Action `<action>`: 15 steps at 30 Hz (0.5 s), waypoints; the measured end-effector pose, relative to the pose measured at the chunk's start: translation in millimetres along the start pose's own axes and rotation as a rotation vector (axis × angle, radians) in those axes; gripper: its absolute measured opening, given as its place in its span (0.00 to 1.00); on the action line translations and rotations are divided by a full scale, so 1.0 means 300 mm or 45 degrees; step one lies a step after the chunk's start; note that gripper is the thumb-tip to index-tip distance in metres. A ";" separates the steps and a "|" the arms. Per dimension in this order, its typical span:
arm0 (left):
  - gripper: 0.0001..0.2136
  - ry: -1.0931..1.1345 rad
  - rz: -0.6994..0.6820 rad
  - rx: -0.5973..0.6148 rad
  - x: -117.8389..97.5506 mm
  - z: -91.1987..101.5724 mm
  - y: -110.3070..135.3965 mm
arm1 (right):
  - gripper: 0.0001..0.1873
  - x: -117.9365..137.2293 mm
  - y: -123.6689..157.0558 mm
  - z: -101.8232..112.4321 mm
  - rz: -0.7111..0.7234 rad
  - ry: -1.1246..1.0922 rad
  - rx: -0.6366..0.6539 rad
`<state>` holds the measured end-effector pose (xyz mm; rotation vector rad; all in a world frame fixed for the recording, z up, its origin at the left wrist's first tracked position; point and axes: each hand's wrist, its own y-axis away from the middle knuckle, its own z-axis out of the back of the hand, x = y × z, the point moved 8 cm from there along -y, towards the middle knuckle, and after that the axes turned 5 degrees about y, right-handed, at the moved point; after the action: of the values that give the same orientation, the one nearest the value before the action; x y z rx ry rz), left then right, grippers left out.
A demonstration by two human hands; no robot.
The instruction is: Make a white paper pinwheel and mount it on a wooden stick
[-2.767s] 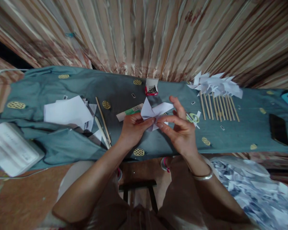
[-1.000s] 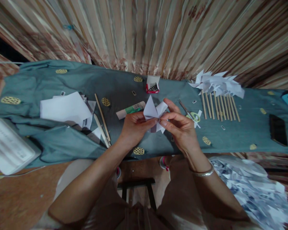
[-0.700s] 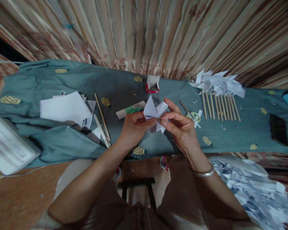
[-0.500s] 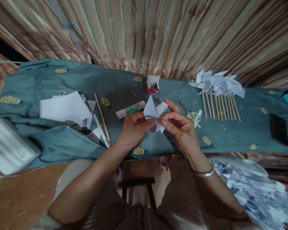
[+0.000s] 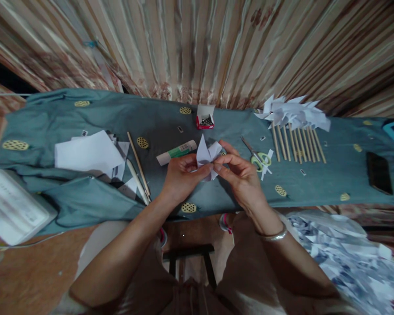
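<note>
A white paper pinwheel (image 5: 203, 153) with folded, pointed blades is held above the middle of the table. My left hand (image 5: 184, 174) pinches it from the left, thumb near its centre. From the right, the thumb and fingers of my right hand (image 5: 238, 173) close on its centre and a curled blade; any small part between those fingertips is hidden. Just behind the left hand lies a glue stick (image 5: 176, 152). Beyond the pinwheel stands a small red and white box (image 5: 205, 122) of metal pins. Green-handled scissors (image 5: 256, 158) with paper scraps rest right of the right hand.
Finished pinwheels (image 5: 292, 114) on wooden sticks (image 5: 297, 144) lie in a row at right, near a dark phone (image 5: 379, 173). Paper sheets (image 5: 88, 151), a stick (image 5: 138, 162) and a white pen (image 5: 137, 181) lie left. A white box (image 5: 18, 208) stands front left; a bag of paper (image 5: 344, 258) sits lower right.
The right hand's fingers have drawn in closer to the pinwheel's centre, and the curled blade sits lower. The view has shifted slightly; objects on the table have stayed put.
</note>
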<state>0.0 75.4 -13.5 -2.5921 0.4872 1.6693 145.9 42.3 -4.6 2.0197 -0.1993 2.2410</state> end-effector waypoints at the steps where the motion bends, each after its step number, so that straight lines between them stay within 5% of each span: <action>1: 0.09 0.003 0.013 -0.001 0.002 0.001 -0.001 | 0.04 -0.002 -0.002 -0.001 -0.005 -0.007 0.000; 8: 0.14 -0.035 0.017 -0.026 0.021 0.025 -0.017 | 0.08 -0.025 -0.010 -0.004 -0.009 -0.054 -0.053; 15: 0.14 0.013 0.072 -0.049 0.019 0.016 -0.021 | 0.43 -0.088 -0.023 0.002 -0.162 -0.352 -0.184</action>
<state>-0.5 80.7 -21.7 -2.6388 0.5390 1.6997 150.5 48.8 -30.7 2.1883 -0.2422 1.8134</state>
